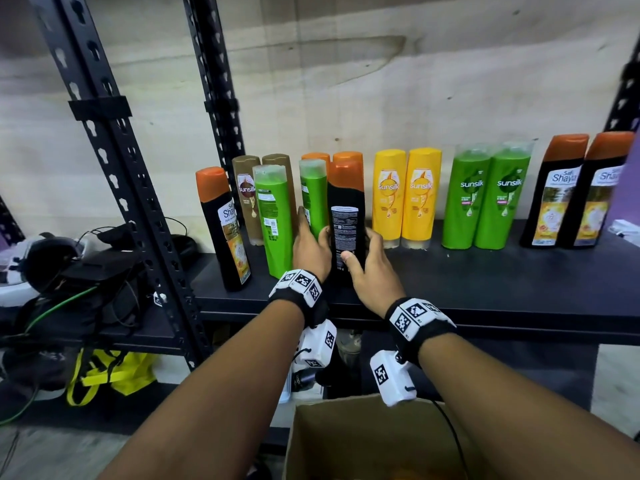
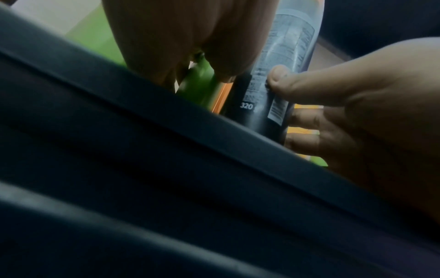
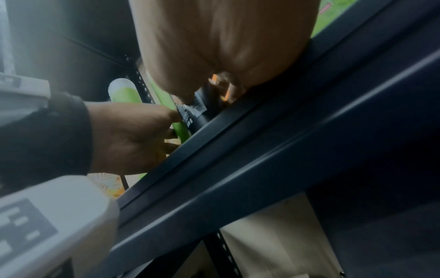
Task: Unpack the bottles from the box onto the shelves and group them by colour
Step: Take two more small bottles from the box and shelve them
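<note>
- Nearest me, at the bottom of the head view, sits the open cardboard box (image 1: 363, 441), below the shelf's front edge.
- My right hand (image 1: 372, 271) wraps the lower part of a black bottle with an orange cap (image 1: 346, 216) — thumb across its back label, fingers curled round the right side. The bottle stands upright on the shelf (image 1: 450, 282), near the front edge and left of the middle.
- My left hand (image 1: 311, 249) reaches in just left of that bottle, its thumb touching the bottle's left side and its fingers stretched up alongside a green bottle (image 1: 313, 199); I cannot tell whether they close round it.
- From the left wrist camera the right thumb (image 2: 297, 84) presses on the printed label of the black bottle (image 2: 257, 105).
- Another green bottle (image 1: 277, 220) stands just left of my left hand, and a further black bottle (image 1: 225, 230) tilts near the shelf's left front corner.
- Further back on the left stand two brown bottles (image 1: 246, 199) and orange-capped ones (image 1: 348, 157).
- Along the back edge, to the right — two yellow bottles (image 1: 405, 199), two green ones (image 1: 485, 199), then two black ones (image 1: 571, 192) towards the right end.
</note>
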Available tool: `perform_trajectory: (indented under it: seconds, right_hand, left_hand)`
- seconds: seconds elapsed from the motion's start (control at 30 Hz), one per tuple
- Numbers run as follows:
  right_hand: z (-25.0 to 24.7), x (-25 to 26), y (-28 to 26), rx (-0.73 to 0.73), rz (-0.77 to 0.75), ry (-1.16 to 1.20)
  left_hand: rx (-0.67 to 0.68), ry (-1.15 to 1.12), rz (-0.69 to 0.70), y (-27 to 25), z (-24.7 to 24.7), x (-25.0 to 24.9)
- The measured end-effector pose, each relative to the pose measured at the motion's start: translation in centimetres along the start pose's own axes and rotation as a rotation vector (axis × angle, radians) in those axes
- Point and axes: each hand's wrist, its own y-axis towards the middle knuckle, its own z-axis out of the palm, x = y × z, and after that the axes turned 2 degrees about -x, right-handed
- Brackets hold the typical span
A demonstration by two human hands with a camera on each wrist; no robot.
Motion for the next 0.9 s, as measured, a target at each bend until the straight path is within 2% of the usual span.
perform_trajectory:
  seconds: [0.4,0.63,0.77,0.9]
  right_hand:
    - [-0.1,-0.3,-0.5,-0.021,-0.021,0.016]
    - [-0.5,-0.4,-1.9,-0.065,-0.053,-0.016]
    - [-1.4,0.1,-3.2,-0.032,-0.059,0.003]
    - [-2.9,0.5,-5.1,-0.024,-0.153,-0.133]
  left_hand:
    - [0.054,0.047,-0.033,-2.1,-0.1,1.4]
    - [0.085,0.120,0.015,-3.7,-1.3,1.8]
    - [0.104,0.147,0.051,-5.6,-2.7,1.5]
    - [0.067,0.120,0.111,-7.8,-3.9,0.9]
